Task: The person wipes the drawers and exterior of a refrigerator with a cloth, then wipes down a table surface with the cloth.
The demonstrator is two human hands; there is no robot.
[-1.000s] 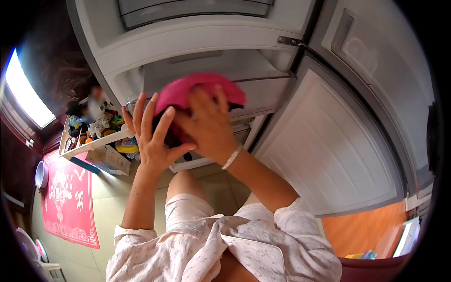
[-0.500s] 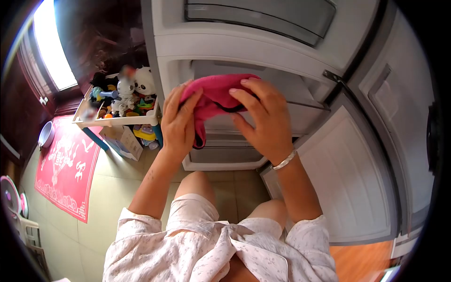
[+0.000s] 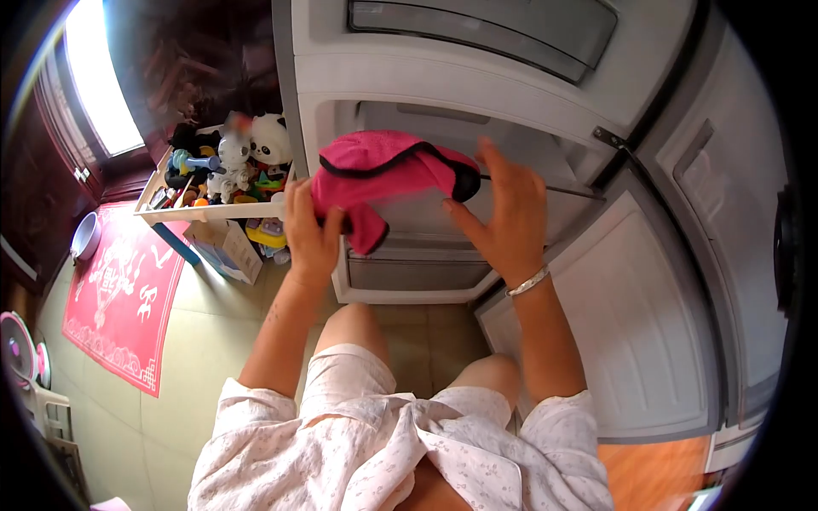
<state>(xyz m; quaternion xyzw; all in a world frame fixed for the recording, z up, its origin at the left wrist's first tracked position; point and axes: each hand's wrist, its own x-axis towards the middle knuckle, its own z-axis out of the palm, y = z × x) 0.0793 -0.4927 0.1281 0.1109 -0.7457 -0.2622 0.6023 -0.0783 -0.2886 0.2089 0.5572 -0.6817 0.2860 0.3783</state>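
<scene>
A pink cloth (image 3: 375, 170) with dark edging hangs folded and curved before the open fridge compartment (image 3: 545, 153). My left hand (image 3: 310, 243) is closed on its left side, thumb in front, and a short flap droops beside that thumb. At the cloth's dark right end, my right hand (image 3: 513, 223) has its thumb and fingers spread apart. Whether the right thumb still touches the cloth, I cannot tell. A bracelet (image 3: 528, 281) circles the right wrist.
The lower fridge door (image 3: 613, 315) stands swung out to the right. A clear drawer front (image 3: 486, 30) is above. To the left are a rack of toys (image 3: 213, 215), a carton (image 3: 223, 249), a red mat (image 3: 123, 298) and a basin (image 3: 85, 237).
My right hand has opened and shifted right, off the cloth it was gripping. The cloth has turned, showing more of its dark edging, while my left hand keeps hold.
</scene>
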